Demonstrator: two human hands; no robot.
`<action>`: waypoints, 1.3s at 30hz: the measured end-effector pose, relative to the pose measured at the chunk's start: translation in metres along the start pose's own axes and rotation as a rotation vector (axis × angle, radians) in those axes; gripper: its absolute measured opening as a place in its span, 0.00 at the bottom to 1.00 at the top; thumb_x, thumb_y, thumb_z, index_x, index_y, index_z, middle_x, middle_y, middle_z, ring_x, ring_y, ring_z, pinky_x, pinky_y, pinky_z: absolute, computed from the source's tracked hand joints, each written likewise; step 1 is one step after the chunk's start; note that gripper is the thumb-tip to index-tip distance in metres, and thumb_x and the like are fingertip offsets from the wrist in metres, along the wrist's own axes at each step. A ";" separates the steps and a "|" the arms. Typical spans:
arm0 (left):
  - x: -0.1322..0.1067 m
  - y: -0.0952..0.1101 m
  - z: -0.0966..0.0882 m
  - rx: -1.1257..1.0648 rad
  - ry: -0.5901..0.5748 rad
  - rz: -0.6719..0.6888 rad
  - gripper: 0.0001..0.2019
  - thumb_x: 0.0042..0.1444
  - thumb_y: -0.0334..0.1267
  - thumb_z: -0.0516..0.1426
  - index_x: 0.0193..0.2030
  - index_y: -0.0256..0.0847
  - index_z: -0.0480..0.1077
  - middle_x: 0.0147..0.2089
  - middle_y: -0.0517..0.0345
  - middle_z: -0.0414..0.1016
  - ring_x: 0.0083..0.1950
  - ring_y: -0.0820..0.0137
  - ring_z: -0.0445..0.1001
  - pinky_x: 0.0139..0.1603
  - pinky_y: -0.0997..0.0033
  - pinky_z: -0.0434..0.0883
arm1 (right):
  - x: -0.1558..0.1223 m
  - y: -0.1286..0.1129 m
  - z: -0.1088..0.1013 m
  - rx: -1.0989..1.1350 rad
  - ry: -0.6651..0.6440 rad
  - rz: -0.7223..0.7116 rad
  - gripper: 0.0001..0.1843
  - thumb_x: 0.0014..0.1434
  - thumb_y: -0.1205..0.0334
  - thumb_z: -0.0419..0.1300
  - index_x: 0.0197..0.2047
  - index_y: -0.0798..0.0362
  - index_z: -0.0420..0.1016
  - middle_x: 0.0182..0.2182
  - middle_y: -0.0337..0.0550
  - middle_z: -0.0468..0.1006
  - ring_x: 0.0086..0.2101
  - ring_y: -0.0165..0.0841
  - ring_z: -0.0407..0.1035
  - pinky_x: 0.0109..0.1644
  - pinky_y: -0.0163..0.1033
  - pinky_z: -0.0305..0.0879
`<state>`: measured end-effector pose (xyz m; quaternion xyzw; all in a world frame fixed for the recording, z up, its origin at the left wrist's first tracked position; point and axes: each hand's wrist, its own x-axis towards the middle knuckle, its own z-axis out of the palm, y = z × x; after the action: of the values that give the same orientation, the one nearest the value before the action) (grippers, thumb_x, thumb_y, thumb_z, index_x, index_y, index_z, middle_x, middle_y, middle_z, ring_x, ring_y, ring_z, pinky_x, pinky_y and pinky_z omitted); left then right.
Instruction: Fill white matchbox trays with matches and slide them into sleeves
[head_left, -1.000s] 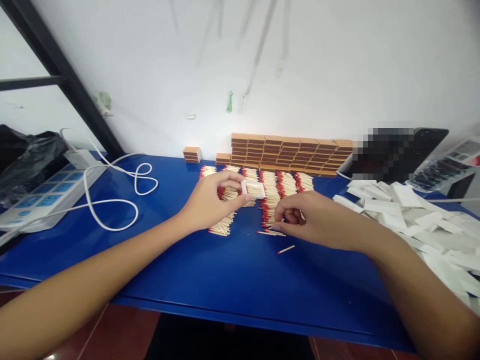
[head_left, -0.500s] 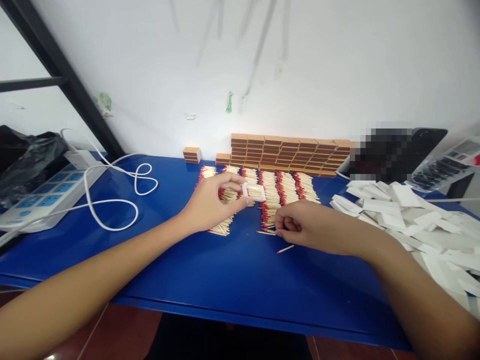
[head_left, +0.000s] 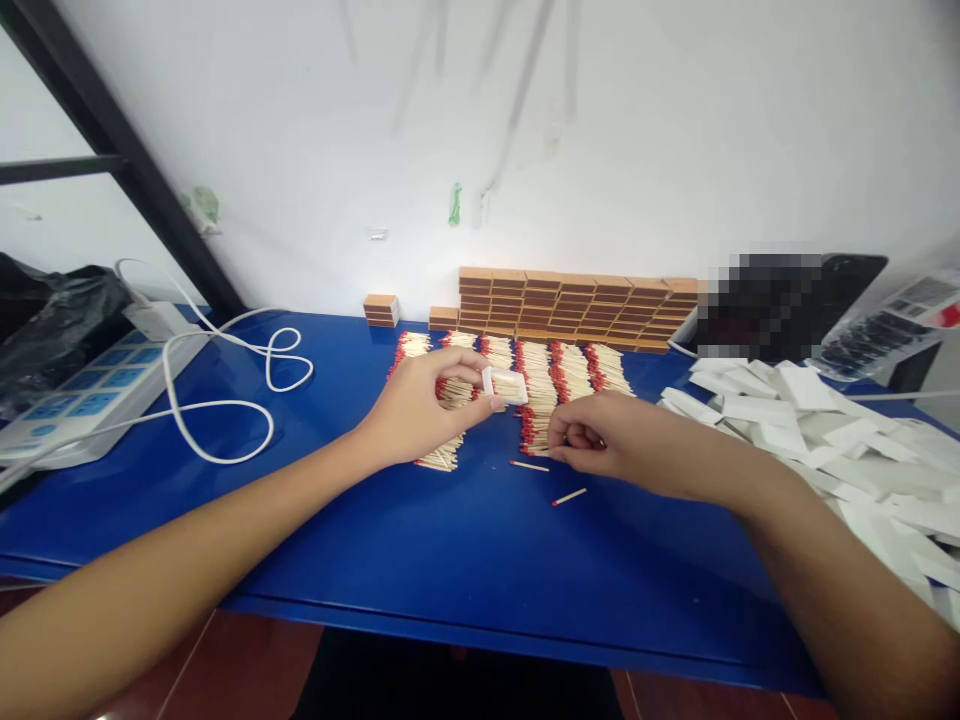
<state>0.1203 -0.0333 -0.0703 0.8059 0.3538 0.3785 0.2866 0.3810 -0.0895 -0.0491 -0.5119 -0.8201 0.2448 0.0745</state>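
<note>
My left hand [head_left: 424, 405] pinches a small white matchbox tray [head_left: 506, 386] between thumb and fingers, tilted above the matches. Pale matchsticks seem to lie inside it. Just to the right, my right hand [head_left: 619, 445] is closed, its fingertips touching the near end of a row of red-tipped matches [head_left: 536, 400]. Whatever those fingertips hold is hidden. More match rows [head_left: 574, 372] lie behind and on either side, some partly covered by my left hand. Two single matches, one nearer the pile [head_left: 529, 466] and one closer to me [head_left: 570, 496], lie on the blue table [head_left: 420, 560].
Brown matchboxes [head_left: 577, 305] are stacked along the wall, with a short stack [head_left: 382, 310] to their left. White paper trays [head_left: 825, 440] are heaped at the right. A power strip [head_left: 97, 400] and white cable [head_left: 217, 405] lie left. A dark phone [head_left: 847, 300] leans at the back right.
My right hand has moved slightly up and left against the match row, away from the loose match beside it. My left hand still holds the tray in nearly the same place.
</note>
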 end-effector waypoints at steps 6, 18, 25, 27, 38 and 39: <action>-0.003 0.005 0.002 0.079 -0.031 0.073 0.15 0.58 0.43 0.67 0.50 0.41 0.77 0.47 0.53 0.84 0.48 0.62 0.83 0.53 0.61 0.76 | -0.002 -0.003 -0.014 0.110 0.160 0.001 0.14 0.67 0.49 0.61 0.36 0.49 0.78 0.23 0.35 0.71 0.23 0.29 0.61 0.26 0.35 0.53; -0.011 0.013 0.009 -0.057 -0.073 0.081 0.12 0.60 0.44 0.66 0.48 0.43 0.77 0.49 0.54 0.83 0.48 0.63 0.83 0.50 0.65 0.78 | 0.012 -0.013 0.009 0.078 0.390 -0.060 0.12 0.69 0.50 0.61 0.39 0.49 0.77 0.20 0.32 0.66 0.23 0.29 0.60 0.27 0.35 0.54; -0.008 0.010 0.008 -0.093 -0.061 0.029 0.18 0.59 0.46 0.67 0.52 0.40 0.77 0.47 0.52 0.84 0.47 0.62 0.83 0.53 0.60 0.78 | 0.005 -0.009 -0.004 0.084 0.372 -0.018 0.11 0.67 0.51 0.63 0.37 0.49 0.76 0.22 0.33 0.70 0.23 0.29 0.61 0.27 0.35 0.55; -0.008 0.010 0.008 -0.093 -0.066 0.024 0.18 0.59 0.45 0.67 0.52 0.40 0.76 0.48 0.51 0.84 0.48 0.62 0.83 0.53 0.60 0.78 | 0.005 -0.009 -0.004 0.094 0.357 -0.030 0.12 0.67 0.52 0.62 0.35 0.49 0.76 0.22 0.33 0.71 0.23 0.29 0.61 0.27 0.35 0.55; -0.008 0.011 0.007 -0.049 -0.049 0.052 0.15 0.59 0.44 0.67 0.50 0.42 0.77 0.49 0.52 0.84 0.49 0.61 0.83 0.52 0.60 0.78 | 0.008 -0.014 0.001 0.116 0.409 -0.096 0.12 0.68 0.51 0.61 0.36 0.49 0.77 0.21 0.33 0.67 0.23 0.29 0.59 0.28 0.35 0.55; -0.008 0.011 0.006 -0.034 -0.036 0.046 0.15 0.58 0.44 0.67 0.49 0.42 0.77 0.50 0.52 0.84 0.49 0.61 0.83 0.53 0.60 0.78 | 0.006 -0.014 -0.001 0.112 0.418 -0.090 0.12 0.68 0.52 0.62 0.36 0.49 0.77 0.20 0.33 0.67 0.23 0.28 0.59 0.28 0.35 0.56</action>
<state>0.1257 -0.0468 -0.0689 0.8155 0.3233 0.3763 0.2979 0.3672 -0.0888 -0.0423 -0.5093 -0.7939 0.1750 0.2823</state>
